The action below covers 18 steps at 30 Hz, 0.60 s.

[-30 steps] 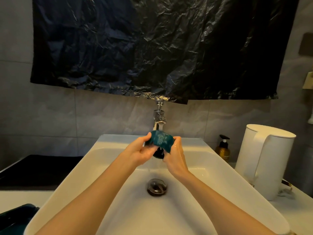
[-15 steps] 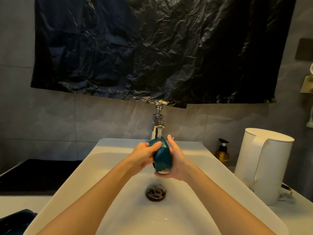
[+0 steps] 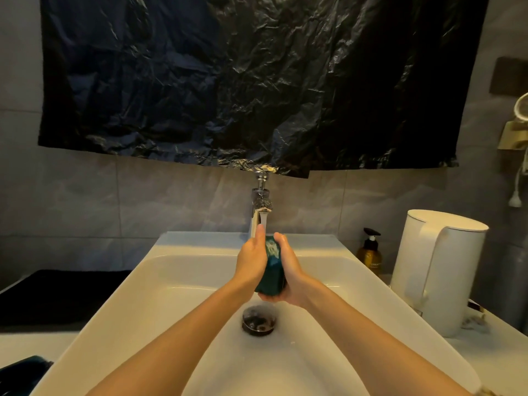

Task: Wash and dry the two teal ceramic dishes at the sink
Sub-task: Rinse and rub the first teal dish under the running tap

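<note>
Left hand [image 3: 251, 262] lay pressed against the left side of the teal dish [image 3: 272, 271], fingers straight and pointing up toward the spout. Right hand [image 3: 293, 274] cupped the dish from the right and underneath, fingers curled round it. The dish stood on edge between the two palms, over the middle of the sink [image 3: 160, 284] and above the drain [image 3: 259, 321]. A thin stream of water [image 3: 263, 224] ran from the chrome faucet [image 3: 261, 200] onto the dish's top edge, where white foam or spray showed on the glaze. Both forearms were bare and reached in from the bottom of the frame. On the bench [image 3: 497, 364] to the right stood a white kettle [image 3: 437, 270], handle facing the sink, with an amber pump bottle [image 3: 370, 254] just beside it near the wall. To the left lay a black mat [image 3: 57, 295]. The other teal dish [image 3: 24, 370] sat at the lower left corner, only its edge showing. A crumpled black plastic sheet [image 3: 257, 81] hung on the tiled wall above the faucet.
</note>
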Available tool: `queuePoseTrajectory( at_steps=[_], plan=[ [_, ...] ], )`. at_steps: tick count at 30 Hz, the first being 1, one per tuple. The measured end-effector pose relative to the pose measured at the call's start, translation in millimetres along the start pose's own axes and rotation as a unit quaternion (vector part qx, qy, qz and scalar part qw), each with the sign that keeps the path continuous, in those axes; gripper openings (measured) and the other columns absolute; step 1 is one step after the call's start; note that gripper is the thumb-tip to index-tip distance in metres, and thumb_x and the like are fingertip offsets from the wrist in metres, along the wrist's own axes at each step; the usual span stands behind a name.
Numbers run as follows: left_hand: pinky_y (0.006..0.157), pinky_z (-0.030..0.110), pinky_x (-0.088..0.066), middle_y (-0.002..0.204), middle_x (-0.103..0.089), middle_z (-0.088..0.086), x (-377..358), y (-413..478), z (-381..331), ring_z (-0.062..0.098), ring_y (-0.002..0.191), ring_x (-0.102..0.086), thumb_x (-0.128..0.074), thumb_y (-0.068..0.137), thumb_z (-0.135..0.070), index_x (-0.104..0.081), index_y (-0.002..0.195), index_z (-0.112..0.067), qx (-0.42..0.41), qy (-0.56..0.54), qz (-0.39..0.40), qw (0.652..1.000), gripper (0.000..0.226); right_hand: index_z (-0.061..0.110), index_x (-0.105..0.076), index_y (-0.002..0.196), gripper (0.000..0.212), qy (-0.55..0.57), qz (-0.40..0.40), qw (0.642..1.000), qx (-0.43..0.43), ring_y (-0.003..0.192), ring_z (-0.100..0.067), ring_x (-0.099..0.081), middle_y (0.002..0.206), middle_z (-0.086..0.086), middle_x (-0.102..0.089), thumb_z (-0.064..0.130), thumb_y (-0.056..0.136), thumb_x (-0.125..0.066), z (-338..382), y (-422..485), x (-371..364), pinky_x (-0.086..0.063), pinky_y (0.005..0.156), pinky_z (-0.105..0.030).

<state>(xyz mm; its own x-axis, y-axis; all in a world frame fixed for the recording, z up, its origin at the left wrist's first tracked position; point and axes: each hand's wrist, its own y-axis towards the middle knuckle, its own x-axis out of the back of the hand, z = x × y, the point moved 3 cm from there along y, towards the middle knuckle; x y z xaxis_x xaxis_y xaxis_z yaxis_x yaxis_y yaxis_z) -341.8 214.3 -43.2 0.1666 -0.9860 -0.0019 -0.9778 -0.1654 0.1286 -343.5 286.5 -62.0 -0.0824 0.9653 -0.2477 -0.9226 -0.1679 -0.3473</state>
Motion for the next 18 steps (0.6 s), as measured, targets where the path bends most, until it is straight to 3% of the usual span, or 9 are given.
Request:
queuePoseTrajectory(
  at_steps=[4,7,10,14,16,18],
  plan=[
    [0.070,0.020,-0.052,0.107,-0.062,0.005,3,-6,5,0.010,0.092,-0.059,-0.046,0.096,-0.037,-0.053,0.110,-0.022,-0.071,0.052,0.136,0.987,0.022,0.011,-0.063,0.095,0.056,0.089,-0.001,0.995,-0.048,0.085,-0.027,-0.058,0.088,-0.013,-0.063,0.063,0.078,-0.051,3,-7,10,-0.048,0.064,-0.034],
    [0.076,0.022,-0.055,0.107,-0.064,0.000,13,-6,3,0.014,0.099,-0.061,-0.055,0.093,-0.030,-0.055,0.115,-0.023,-0.080,0.056,0.210,0.973,0.023,0.009,-0.062,0.094,0.058,0.107,0.017,0.992,-0.060,0.084,-0.030,-0.059,0.089,-0.015,-0.064,0.063,0.080,-0.051,8,-9,14,-0.049,0.066,-0.036],
    [0.084,0.034,-0.055,0.107,-0.064,0.006,12,-4,5,0.020,0.100,-0.061,-0.052,0.093,-0.038,-0.058,0.110,-0.020,-0.044,0.030,0.165,0.985,0.025,0.008,-0.061,0.095,0.060,0.069,0.013,0.996,-0.051,0.086,-0.029,-0.058,0.091,-0.015,-0.063,0.066,0.081,-0.050,5,-8,10,-0.050,0.066,-0.035],
    [0.074,0.031,-0.054,0.100,-0.064,0.010,7,-5,2,0.022,0.092,-0.062,-0.043,0.096,-0.046,-0.057,0.094,-0.020,0.007,-0.018,0.089,0.996,0.030,0.009,-0.062,0.093,0.059,0.045,0.009,0.998,-0.045,0.085,-0.027,-0.058,0.089,-0.013,-0.063,0.066,0.080,-0.050,0,-7,1,-0.049,0.067,-0.033],
    [0.078,0.032,-0.055,0.103,-0.064,0.010,8,-2,3,0.022,0.094,-0.062,-0.043,0.096,-0.043,-0.057,0.100,-0.019,-0.021,0.010,0.113,0.993,0.028,0.010,-0.062,0.096,0.060,0.041,0.004,0.998,-0.041,0.087,-0.027,-0.058,0.091,-0.014,-0.063,0.066,0.080,-0.050,3,-5,3,-0.050,0.068,-0.034],
    [0.087,0.037,-0.054,0.110,-0.064,0.013,10,-1,6,0.026,0.103,-0.062,-0.049,0.095,-0.036,-0.056,0.112,-0.015,-0.029,0.022,0.186,0.982,0.027,0.010,-0.060,0.097,0.060,0.044,-0.002,0.998,-0.039,0.088,-0.028,-0.058,0.094,-0.014,-0.063,0.067,0.081,-0.048,6,-4,8,-0.051,0.072,-0.037]
  ],
)
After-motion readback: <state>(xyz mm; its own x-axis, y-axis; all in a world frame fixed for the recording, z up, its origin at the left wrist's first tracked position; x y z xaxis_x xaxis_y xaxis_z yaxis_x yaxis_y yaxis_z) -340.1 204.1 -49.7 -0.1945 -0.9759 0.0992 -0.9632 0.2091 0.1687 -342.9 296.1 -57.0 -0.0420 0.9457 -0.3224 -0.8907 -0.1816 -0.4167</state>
